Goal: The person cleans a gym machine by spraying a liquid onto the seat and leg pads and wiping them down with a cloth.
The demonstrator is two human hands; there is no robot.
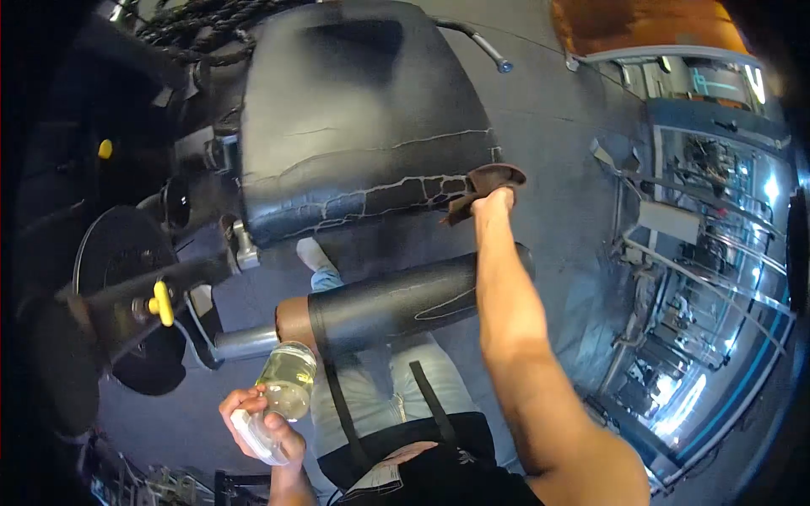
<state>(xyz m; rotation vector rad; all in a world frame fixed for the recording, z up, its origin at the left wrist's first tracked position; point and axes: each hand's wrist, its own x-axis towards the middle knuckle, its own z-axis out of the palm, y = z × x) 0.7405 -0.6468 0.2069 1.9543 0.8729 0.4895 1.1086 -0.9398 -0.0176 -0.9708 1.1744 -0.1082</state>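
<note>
Cracked pad [354, 101], twelve o'clock. Brown cloth [499, 175], two, being gripped in closed right hand [496, 201]; spray bottle [288, 384], seven, in left hand [284, 440], fingers curled. Tearing being risked, should cloth snag cracks [363, 192].

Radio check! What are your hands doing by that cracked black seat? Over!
Left hand gripping spray bottle. Right hand holding brown cloth at near right corner of cracked black seat. Black padded roller beneath right forearm, nothing visibly blocking cloth.
</note>
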